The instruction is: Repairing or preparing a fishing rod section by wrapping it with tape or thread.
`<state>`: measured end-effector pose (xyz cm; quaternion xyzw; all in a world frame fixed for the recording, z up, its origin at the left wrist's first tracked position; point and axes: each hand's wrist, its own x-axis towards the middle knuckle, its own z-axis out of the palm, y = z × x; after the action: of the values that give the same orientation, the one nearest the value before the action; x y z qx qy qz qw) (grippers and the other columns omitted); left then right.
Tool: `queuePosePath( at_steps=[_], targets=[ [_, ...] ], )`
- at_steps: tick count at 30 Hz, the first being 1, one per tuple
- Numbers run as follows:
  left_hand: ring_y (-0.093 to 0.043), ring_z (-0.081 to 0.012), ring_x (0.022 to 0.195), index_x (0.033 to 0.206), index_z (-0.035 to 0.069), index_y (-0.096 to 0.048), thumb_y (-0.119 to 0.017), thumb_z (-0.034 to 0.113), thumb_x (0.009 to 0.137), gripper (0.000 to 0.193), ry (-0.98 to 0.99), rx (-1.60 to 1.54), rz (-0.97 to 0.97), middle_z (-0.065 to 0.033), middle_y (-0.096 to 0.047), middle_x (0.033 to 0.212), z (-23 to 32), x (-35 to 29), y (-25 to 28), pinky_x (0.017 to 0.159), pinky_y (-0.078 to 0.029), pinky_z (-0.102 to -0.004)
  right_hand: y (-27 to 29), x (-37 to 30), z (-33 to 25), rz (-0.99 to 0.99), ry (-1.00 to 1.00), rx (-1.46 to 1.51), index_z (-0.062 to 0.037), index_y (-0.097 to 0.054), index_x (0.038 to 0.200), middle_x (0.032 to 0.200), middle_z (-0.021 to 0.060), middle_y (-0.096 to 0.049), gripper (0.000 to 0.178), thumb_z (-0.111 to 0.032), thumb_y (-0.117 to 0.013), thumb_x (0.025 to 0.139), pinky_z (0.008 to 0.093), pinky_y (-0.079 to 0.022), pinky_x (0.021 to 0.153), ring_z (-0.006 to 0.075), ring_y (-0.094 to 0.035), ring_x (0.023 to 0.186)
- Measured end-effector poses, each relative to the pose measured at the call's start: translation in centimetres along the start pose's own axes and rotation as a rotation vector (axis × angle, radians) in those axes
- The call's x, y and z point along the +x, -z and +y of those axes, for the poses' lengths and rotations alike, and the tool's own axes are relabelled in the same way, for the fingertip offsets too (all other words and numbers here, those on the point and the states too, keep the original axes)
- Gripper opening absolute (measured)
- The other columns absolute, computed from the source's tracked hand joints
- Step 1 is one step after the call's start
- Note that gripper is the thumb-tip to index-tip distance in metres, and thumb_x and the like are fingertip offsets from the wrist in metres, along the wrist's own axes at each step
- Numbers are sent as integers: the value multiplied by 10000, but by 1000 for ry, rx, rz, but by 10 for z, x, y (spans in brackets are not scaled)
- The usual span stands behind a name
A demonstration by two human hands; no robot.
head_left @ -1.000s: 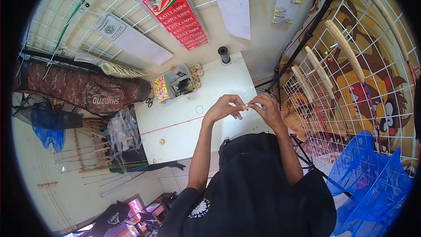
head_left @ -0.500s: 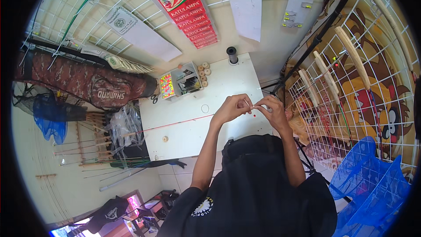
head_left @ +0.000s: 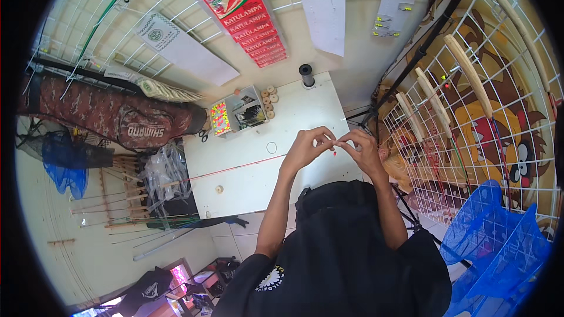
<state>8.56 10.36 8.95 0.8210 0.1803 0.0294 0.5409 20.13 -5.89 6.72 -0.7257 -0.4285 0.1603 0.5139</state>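
Note:
My left hand and my right hand meet over the right part of a white table. Thumb and fingertips of each are pinched together, and the two pinches touch. Whatever lies between them is too small to make out. Just below the fingertips shows a small red bead; whether it hangs or lies on the table I cannot tell. A thin red fishing rod runs across the table from the left and passes out of sight at my left hand.
At the table's back stand a box of bright floats, several cork rings and a dark spool. Scissors lie by the box. A thin ring and a small round disc are on the tabletop. Blue nets hang at right.
My fingertips have come together, and my left fingers are now arched toward the right hand. The red bead sits slightly closer beneath them. The whole view has shifted a little.

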Motion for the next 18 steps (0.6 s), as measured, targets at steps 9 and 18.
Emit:
queuePosePath(
  at_steps=[9, 18],
  targets=[
    [-529, -61, 682, 904, 82, -778, -759, 155, 830, 105, -12, -160, 141, -7, -713, 776, -7, 1, -2, 633, -395, -251, -1, -1, 0, 9, -18, 4, -53, -731, 880, 821, 53, -682, 110, -144, -756, 825, 316, -421, 599, 186, -584, 704],
    [-544, -35, 777, 1049, 15, -669, -765, 40, 808, 261, -32, -552, 380, 6, -683, 832, -9, 0, -5, 678, -376, -210, -7, -1, -1, 30, -32, 86, -56, -741, 885, 772, 26, -652, 97, -120, -756, 814, 277, -364, 567, 123, -444, 618]
  ],
)
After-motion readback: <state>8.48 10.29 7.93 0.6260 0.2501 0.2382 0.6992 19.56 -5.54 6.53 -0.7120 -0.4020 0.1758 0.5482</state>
